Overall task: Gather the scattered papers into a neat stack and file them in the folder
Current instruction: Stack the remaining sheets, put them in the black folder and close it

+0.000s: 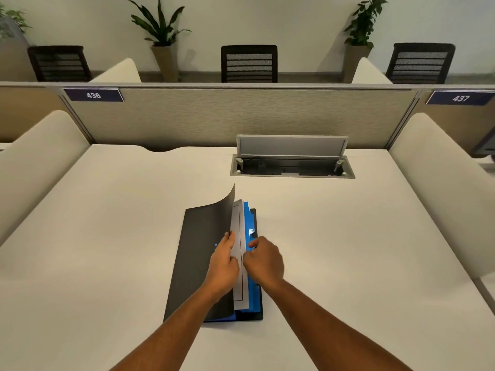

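With the left hand [223, 259] pinching the folder [199, 253] cover and the right hand [263, 259] pinching the papers [237, 223] beside it, closing early could crease them.

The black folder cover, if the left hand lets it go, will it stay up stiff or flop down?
Probably flop. The black cover already bows where the left hand holds its edge, so it looks thin and flexible. It would likely fall shut over the white papers. It seems light.
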`<state>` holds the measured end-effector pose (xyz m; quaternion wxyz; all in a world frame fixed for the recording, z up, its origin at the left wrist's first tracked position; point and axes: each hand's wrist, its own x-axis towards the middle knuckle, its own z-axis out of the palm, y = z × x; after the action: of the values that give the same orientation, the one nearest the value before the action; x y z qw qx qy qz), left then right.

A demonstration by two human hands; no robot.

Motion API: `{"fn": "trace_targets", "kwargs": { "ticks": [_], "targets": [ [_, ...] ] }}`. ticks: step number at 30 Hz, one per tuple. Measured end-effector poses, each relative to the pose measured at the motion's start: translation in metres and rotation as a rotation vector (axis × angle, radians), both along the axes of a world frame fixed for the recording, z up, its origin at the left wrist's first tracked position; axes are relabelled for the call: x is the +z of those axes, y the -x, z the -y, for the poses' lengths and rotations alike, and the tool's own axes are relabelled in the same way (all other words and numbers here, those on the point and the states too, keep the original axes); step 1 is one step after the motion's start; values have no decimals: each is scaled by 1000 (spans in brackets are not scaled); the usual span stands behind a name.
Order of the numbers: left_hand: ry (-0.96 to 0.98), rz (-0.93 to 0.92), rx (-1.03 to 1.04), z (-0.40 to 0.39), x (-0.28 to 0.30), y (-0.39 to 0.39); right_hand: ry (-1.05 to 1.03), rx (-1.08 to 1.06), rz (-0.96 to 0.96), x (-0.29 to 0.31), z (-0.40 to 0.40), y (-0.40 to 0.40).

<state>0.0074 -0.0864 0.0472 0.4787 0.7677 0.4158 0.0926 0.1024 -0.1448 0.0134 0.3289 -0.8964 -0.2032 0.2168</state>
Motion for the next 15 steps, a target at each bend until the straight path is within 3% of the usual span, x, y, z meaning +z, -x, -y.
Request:
{"fn": "trace_targets", "kwargs": {
  "ticks": [5, 10, 15],
  "targets": [
    [-66, -42, -14, 7, -13, -12, 34, -70, 185, -6, 16, -22],
    [-50, -72, -34, 13, -29, -22, -34, 5, 38, -24, 19, -36],
    [-78, -191, -59, 21, -47, -17, -100, -68, -6, -36, 25, -45]
  ]
}}
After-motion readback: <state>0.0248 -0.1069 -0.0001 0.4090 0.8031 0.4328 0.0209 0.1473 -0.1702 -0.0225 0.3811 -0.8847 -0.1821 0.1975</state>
